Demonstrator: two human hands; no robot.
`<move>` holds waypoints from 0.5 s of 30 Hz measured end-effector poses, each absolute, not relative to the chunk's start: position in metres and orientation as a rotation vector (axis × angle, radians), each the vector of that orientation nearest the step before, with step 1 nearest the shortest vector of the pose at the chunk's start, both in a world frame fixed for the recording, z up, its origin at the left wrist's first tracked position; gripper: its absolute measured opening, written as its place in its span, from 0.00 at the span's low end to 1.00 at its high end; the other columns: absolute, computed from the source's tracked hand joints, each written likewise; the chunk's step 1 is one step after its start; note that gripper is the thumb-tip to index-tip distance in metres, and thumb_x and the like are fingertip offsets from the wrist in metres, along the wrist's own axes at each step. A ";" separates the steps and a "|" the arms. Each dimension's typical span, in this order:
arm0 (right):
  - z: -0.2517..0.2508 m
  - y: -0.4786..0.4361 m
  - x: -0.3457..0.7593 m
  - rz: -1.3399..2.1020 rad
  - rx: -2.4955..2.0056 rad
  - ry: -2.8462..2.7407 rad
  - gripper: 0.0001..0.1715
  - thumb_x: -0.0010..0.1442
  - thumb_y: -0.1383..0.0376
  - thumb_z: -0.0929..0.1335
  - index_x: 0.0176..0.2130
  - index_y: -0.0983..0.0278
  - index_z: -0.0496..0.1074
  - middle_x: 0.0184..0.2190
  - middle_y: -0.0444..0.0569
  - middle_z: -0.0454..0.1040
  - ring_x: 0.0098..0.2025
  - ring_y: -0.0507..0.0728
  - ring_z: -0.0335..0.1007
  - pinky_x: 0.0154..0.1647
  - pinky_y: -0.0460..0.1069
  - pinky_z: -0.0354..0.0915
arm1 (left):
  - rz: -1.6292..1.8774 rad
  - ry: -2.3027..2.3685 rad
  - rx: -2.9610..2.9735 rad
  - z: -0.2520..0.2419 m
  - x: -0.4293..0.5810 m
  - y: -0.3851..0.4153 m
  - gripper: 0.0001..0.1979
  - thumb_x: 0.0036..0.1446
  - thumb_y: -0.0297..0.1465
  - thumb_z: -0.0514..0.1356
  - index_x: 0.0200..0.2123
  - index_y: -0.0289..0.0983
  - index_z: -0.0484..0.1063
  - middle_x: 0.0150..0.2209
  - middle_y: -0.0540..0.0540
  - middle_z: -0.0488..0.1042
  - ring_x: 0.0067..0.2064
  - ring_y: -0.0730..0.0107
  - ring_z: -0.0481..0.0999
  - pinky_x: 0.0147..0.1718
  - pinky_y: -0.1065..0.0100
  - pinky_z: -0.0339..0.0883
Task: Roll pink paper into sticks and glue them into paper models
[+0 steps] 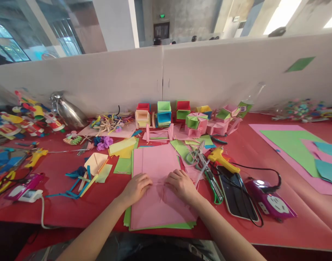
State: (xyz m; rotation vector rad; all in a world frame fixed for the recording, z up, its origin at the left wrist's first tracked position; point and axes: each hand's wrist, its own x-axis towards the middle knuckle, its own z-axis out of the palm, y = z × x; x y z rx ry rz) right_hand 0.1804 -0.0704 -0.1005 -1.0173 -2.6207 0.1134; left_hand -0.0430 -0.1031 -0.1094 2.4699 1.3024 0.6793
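A stack of pink paper sheets lies on the red table in front of me, with green sheets showing under its edges. My left hand and my right hand rest on the top sheet side by side, fingers curled and pinching a small creased piece of pink paper between them. Both hands are closed on that fold. Scissors and a green utility knife lie just right of my right hand.
A yellow glue gun, a black phone and a purple power strip sit to the right. Folded paper boxes line the white partition. Paper scraps, sticks and a folded yellow piece lie to the left; large pink and green sheets far right.
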 end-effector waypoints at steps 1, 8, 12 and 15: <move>-0.101 -0.070 0.180 0.113 -1.014 -2.623 0.08 0.60 0.64 0.64 0.33 0.62 0.72 0.31 0.45 0.72 0.36 0.53 0.60 0.39 0.48 0.54 | 0.674 1.310 2.478 -0.109 -0.043 -0.103 0.05 0.58 0.27 0.53 0.33 0.38 0.69 0.32 0.48 0.69 0.37 0.70 0.69 0.36 0.68 0.64; -0.103 -0.072 0.180 0.106 -1.047 -2.627 0.08 0.61 0.65 0.63 0.33 0.61 0.72 0.31 0.45 0.71 0.36 0.54 0.60 0.39 0.49 0.54 | 0.620 1.374 2.526 -0.113 -0.042 -0.103 0.03 0.58 0.29 0.55 0.35 0.38 0.69 0.33 0.48 0.69 0.36 0.69 0.69 0.35 0.67 0.64; -0.104 -0.074 0.181 0.103 -1.067 -2.636 0.08 0.61 0.65 0.63 0.36 0.61 0.72 0.32 0.45 0.71 0.37 0.54 0.60 0.40 0.49 0.54 | 0.603 1.404 2.560 -0.113 -0.041 -0.103 0.04 0.58 0.29 0.55 0.35 0.38 0.69 0.33 0.47 0.70 0.36 0.68 0.69 0.35 0.67 0.64; -0.105 -0.075 0.181 0.093 -1.098 -2.631 0.06 0.60 0.66 0.64 0.36 0.61 0.72 0.33 0.45 0.71 0.37 0.54 0.60 0.39 0.48 0.54 | 0.587 1.435 2.594 -0.111 -0.039 -0.104 0.05 0.58 0.28 0.55 0.32 0.38 0.70 0.31 0.48 0.69 0.36 0.67 0.68 0.35 0.66 0.63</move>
